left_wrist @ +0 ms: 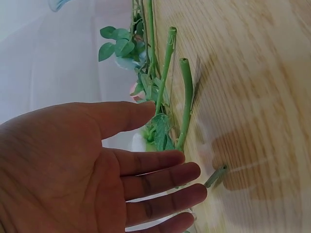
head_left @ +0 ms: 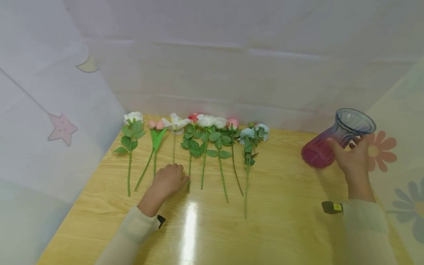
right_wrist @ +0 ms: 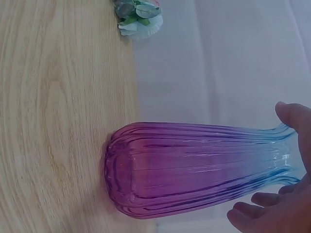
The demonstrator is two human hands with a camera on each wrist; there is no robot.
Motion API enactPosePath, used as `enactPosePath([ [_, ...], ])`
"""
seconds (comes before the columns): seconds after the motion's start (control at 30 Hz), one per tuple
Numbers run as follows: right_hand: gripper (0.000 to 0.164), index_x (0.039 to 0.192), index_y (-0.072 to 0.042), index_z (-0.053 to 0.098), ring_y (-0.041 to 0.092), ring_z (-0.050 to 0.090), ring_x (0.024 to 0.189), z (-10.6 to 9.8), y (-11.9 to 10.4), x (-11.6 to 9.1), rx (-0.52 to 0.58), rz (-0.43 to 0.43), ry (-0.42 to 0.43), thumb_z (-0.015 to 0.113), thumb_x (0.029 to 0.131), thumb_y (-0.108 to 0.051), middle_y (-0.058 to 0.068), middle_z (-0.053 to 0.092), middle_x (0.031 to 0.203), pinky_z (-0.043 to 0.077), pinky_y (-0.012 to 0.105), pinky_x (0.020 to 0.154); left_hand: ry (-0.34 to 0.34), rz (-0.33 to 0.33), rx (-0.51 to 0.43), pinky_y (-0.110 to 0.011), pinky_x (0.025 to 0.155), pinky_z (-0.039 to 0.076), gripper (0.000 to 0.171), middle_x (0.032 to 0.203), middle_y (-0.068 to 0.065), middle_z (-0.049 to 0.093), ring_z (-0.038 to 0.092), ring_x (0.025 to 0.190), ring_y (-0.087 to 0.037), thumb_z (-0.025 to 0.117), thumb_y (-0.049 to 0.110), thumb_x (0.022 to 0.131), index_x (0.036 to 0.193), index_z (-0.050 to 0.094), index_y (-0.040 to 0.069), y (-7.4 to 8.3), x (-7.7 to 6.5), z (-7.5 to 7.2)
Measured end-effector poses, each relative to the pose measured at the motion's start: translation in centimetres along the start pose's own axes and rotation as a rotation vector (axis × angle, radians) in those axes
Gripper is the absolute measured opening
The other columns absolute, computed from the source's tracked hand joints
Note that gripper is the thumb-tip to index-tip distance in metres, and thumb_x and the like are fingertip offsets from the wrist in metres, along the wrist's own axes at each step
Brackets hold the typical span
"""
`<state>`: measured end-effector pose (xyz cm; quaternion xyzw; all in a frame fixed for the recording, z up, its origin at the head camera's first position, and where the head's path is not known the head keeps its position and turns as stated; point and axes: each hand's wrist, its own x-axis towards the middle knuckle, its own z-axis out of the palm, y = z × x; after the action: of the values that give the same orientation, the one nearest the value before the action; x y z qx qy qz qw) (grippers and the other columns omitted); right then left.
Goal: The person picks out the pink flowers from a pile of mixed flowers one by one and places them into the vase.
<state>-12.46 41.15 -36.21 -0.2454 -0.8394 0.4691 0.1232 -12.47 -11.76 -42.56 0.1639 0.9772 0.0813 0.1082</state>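
On the counter (head_left: 281,228), a vase (head_left: 319,149) is occupying the right side, its narrow neck (right_wrist: 277,158) seemingly giving easy purchase; flowers (head_left: 206,120) are lying in a row, probably keeping stems (left_wrist: 187,97) separately reachable. The right grip (head_left: 352,158) is clasping the neck; the left grip (head_left: 169,180) is hovering near stems, fingers (left_wrist: 163,178) apart, holding nothing.

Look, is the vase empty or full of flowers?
Empty of flowers: none show inside the see-through vase or poke out its top; they lie on the table.
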Motion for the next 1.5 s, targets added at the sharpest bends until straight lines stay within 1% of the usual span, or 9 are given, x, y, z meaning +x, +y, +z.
enactPosePath([
  [0.13, 0.099, 0.161, -0.026, 0.000, 0.033, 0.018, 0.153, 0.2, 0.2, 0.7, 0.035, 0.048, 0.002, 0.069, 0.093, -0.041, 0.016, 0.009, 0.168, 0.023, 0.043, 0.123, -0.005, -0.012, -0.002, -0.047, 0.077, 0.056, 0.045, 0.107, -0.014, 0.065, 0.064, 0.099, -0.033, 0.062, 0.039, 0.102, 0.120, 0.064, -0.002, -0.2, 0.3, 0.2],
  [0.33, 0.095, 0.159, -0.018, 0.015, 0.021, 0.028, 0.148, 0.8, 1.1, 2.2, 0.027, 0.070, 0.049, 0.075, 0.089, -0.041, 0.010, 0.030, 0.159, 0.024, 0.031, 0.122, 0.045, -0.009, 0.026, -0.045, 0.072, 0.057, 0.041, 0.103, -0.015, 0.064, 0.064, 0.092, -0.033, 0.065, 0.035, 0.100, 0.116, 0.063, -0.003, -0.6, 0.6, 0.5],
  [0.43, 0.103, 0.161, -0.020, 0.005, 0.017, 0.021, 0.150, 0.5, 1.9, 2.8, 0.040, 0.089, 0.067, 0.075, 0.089, -0.042, 0.012, 0.024, 0.163, 0.014, 0.028, 0.123, 0.111, -0.023, 0.058, -0.042, 0.063, 0.057, 0.037, 0.097, -0.016, 0.062, 0.063, 0.082, -0.032, 0.067, 0.031, 0.099, 0.108, 0.063, -0.005, -1.0, 1.0, 0.5],
  [0.53, 0.111, 0.161, -0.022, -0.010, 0.016, 0.012, 0.153, 0.1, 2.5, 3.4, 0.053, 0.124, 0.080, 0.073, 0.090, -0.044, 0.011, 0.011, 0.168, 0.007, 0.027, 0.123, 0.138, -0.095, 0.040, -0.044, 0.060, 0.056, 0.034, 0.094, -0.018, 0.061, 0.062, 0.078, -0.034, 0.067, 0.027, 0.099, 0.103, 0.061, -0.006, -1.9, 1.5, 0.1],
  [0.67, 0.110, 0.160, -0.026, -0.007, 0.012, 0.019, 0.150, 0.5, 2.7, 4.0, 0.082, 0.150, 0.106, 0.075, 0.089, -0.041, 0.008, 0.018, 0.167, 0.011, 0.023, 0.122, 0.078, -0.239, -0.042, -0.048, 0.062, 0.056, 0.030, 0.092, -0.020, 0.060, 0.063, 0.078, -0.036, 0.060, 0.021, 0.102, 0.099, 0.059, -0.008, -3.7, 1.7, -0.8],
  [0.83, 0.103, 0.159, -0.031, 0.000, 0.006, 0.026, 0.146, 1.4, 2.2, 4.5, 0.125, 0.137, 0.109, 0.077, 0.089, -0.033, -0.002, 0.028, 0.162, 0.015, 0.020, 0.120, 0.006, -0.337, -0.109, -0.046, 0.060, 0.054, 0.023, 0.089, -0.020, 0.058, 0.062, 0.073, -0.036, 0.047, 0.013, 0.105, 0.102, 0.056, -0.009, -5.8, 1.3, -1.6],
  [1.07, 0.100, 0.159, -0.035, -0.002, 0.013, 0.021, 0.149, 1.9, 1.7, 4.5, 0.085, 0.165, 0.037, 0.071, 0.092, -0.044, 0.006, 0.022, 0.166, 0.012, 0.027, 0.123, -0.023, -0.366, -0.113, -0.049, 0.065, 0.057, 0.023, 0.092, -0.023, 0.059, 0.065, 0.075, -0.038, 0.043, 0.007, 0.105, 0.107, 0.053, -0.013, -7.5, 1.0, -1.7],
  [1.23, 0.098, 0.158, -0.036, -0.001, 0.012, 0.024, 0.148, 2.0, 1.8, 4.7, 0.087, 0.156, 0.020, 0.071, 0.092, -0.044, 0.005, 0.025, 0.162, 0.014, 0.028, 0.123, -0.027, -0.386, -0.126, -0.051, 0.068, 0.057, 0.026, 0.098, -0.025, 0.059, 0.065, 0.080, -0.039, 0.042, 0.008, 0.105, 0.112, 0.053, -0.014, -8.2, 1.1, -1.3],
  [1.5, 0.101, 0.157, -0.038, -0.005, 0.013, 0.020, 0.150, 1.7, 2.4, 4.8, 0.115, 0.147, -0.004, 0.072, 0.092, -0.043, 0.007, 0.019, 0.166, 0.010, 0.030, 0.124, -0.051, -0.403, -0.152, -0.051, 0.069, 0.056, 0.032, 0.106, -0.030, 0.057, 0.063, 0.084, -0.041, 0.038, 0.009, 0.108, 0.122, 0.047, -0.017, -9.0, 1.3, -1.0],
])
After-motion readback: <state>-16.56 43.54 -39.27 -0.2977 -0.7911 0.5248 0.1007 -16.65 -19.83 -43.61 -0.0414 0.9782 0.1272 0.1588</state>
